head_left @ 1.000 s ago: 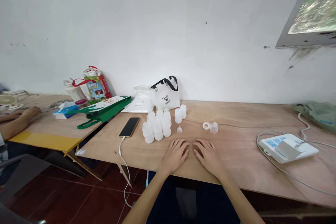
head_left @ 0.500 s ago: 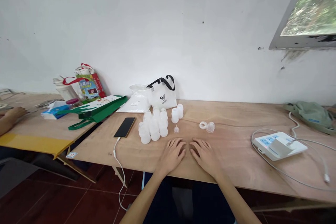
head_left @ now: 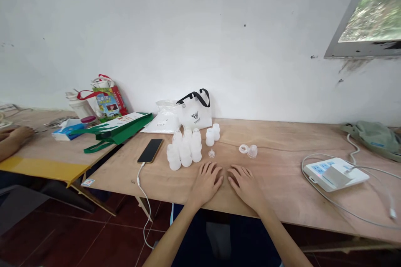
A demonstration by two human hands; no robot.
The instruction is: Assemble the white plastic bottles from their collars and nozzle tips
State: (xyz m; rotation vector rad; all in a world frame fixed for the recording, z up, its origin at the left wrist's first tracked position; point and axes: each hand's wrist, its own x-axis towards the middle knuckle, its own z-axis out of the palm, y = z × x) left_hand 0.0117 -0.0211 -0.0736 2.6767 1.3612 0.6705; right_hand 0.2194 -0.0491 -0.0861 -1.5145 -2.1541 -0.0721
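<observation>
My left hand lies palm down on the wooden table, fingers apart, holding nothing. Beside it my right hand rests the same way, also without anything in it. Just beyond my left fingertips stands a clear bottle nipple. To its left is a tight group of several frosted white bottles, and two more such bottles stand behind the nipple. Past my right hand lie a white ring and a clear dome-shaped cap, close together.
A charging phone lies left of the bottles. Behind them sit a white plastic package and a white tote bag. A white power box with cables is at right. Another person's hand rests on the left table.
The view has shifted very slightly. Both my hands and the things on the table stay where they were.
</observation>
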